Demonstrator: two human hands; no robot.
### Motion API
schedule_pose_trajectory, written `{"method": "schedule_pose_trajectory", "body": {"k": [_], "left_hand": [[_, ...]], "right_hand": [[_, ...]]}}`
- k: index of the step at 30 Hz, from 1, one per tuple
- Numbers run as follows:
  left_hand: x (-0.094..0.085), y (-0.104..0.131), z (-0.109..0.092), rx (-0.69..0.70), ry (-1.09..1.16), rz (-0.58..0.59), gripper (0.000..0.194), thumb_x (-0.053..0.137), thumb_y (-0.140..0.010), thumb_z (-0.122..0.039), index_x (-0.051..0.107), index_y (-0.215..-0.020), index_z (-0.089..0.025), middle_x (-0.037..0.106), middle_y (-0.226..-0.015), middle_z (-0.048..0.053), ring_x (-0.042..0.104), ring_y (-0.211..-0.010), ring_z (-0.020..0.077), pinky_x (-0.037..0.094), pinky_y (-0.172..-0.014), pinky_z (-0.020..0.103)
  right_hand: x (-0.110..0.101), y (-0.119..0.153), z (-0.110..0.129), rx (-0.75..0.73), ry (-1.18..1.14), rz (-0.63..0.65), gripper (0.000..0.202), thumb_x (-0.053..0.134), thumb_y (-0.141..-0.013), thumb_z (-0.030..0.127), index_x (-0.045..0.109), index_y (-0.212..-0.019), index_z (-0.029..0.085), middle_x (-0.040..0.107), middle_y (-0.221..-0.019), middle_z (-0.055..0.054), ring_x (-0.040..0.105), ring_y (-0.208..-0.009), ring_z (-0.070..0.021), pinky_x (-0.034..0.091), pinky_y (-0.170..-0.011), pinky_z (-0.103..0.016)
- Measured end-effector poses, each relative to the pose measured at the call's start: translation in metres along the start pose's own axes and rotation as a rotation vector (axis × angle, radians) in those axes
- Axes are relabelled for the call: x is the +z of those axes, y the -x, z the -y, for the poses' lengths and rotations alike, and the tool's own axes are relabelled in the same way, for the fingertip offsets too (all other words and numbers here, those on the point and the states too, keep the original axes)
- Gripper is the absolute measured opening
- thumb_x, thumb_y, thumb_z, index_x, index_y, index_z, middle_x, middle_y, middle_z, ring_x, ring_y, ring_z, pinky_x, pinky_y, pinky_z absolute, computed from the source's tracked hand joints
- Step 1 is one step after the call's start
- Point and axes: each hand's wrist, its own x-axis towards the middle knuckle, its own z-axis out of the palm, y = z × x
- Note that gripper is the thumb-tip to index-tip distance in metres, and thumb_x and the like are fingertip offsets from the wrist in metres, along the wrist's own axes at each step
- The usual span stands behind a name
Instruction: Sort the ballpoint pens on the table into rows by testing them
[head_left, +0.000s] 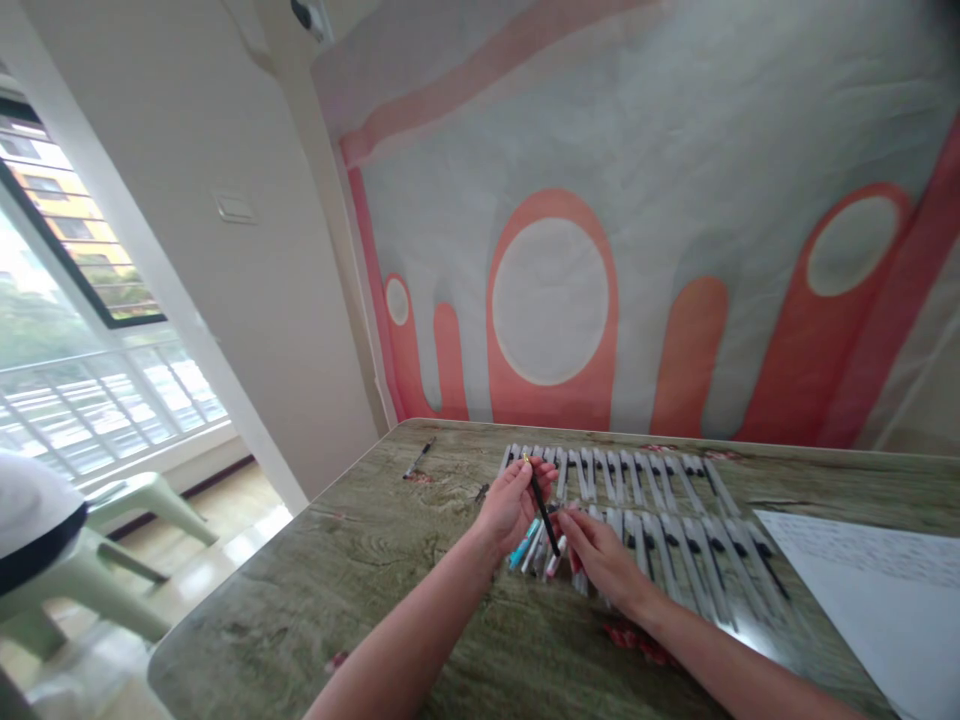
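Left hand [510, 505] and right hand [600, 555] hold a thin black pen refill [542, 515] above rows of white pens [660, 520] on the green marbled table [337, 590].

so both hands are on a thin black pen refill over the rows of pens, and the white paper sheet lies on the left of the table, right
Not quite. The head view shows the white paper sheet on the right of the table, not the left. Both the left hand and right hand do hold the thin black refill over the rows of pens.

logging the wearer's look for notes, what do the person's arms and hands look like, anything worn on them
Both forearms are bare as far as the picture shows: no sleeves, gloves or watch visible. The left hand and right hand show no rings or markings that can be made out; the fingers are too small to check closely.
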Motion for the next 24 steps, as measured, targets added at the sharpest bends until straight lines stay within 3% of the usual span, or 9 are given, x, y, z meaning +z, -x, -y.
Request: {"method": "schedule_pose_trajectory", "body": {"k": [3, 8, 16, 24], "left_hand": [[0.001, 0.001, 0.008, 0.023, 0.011, -0.006, 0.017, 0.055, -0.076, -0.022, 0.055, -0.091, -0.014, 0.060, -0.093, 0.008, 0.057, -0.091, 0.0148, 0.043, -0.079, 0.025], [-0.005, -0.002, 0.004, 0.013, -0.016, -0.058, 0.025, 0.054, -0.077, -0.025, 0.056, -0.099, -0.013, 0.062, -0.096, 0.009, 0.058, -0.089, 0.0155, 0.042, -0.084, 0.029], [-0.008, -0.003, 0.002, 0.040, -0.047, -0.131, 0.022, 0.058, -0.074, -0.025, 0.058, -0.092, -0.012, 0.064, -0.090, 0.010, 0.060, -0.087, 0.0165, 0.043, -0.086, 0.031], [-0.007, -0.002, 0.003, 0.103, -0.089, -0.149, 0.025, 0.061, -0.071, -0.027, 0.060, -0.090, -0.010, 0.065, -0.087, 0.010, 0.060, -0.086, 0.0162, 0.043, -0.085, 0.030]], "right_hand": [[0.000, 0.001, 0.001, -0.025, 0.052, 0.057, 0.041, 0.032, -0.084, 0.047, 0.054, -0.069, 0.016, 0.048, -0.050, 0.003, 0.043, -0.044, -0.0098, 0.034, -0.045, -0.021], [-0.004, -0.002, 0.001, -0.097, 0.139, -0.030, 0.037, 0.035, -0.084, 0.044, 0.053, -0.066, 0.016, 0.051, -0.057, 0.001, 0.047, -0.055, -0.0122, 0.036, -0.055, -0.022], [-0.006, -0.004, -0.001, -0.079, 0.166, -0.029, 0.035, 0.036, -0.084, 0.043, 0.058, -0.076, 0.016, 0.054, -0.058, 0.001, 0.046, -0.050, -0.0118, 0.035, -0.051, -0.023], [-0.009, -0.004, 0.002, -0.060, 0.162, -0.028, 0.034, 0.039, -0.082, 0.044, 0.058, -0.074, 0.016, 0.055, -0.058, 0.000, 0.047, -0.048, -0.0115, 0.037, -0.050, -0.023]]}}
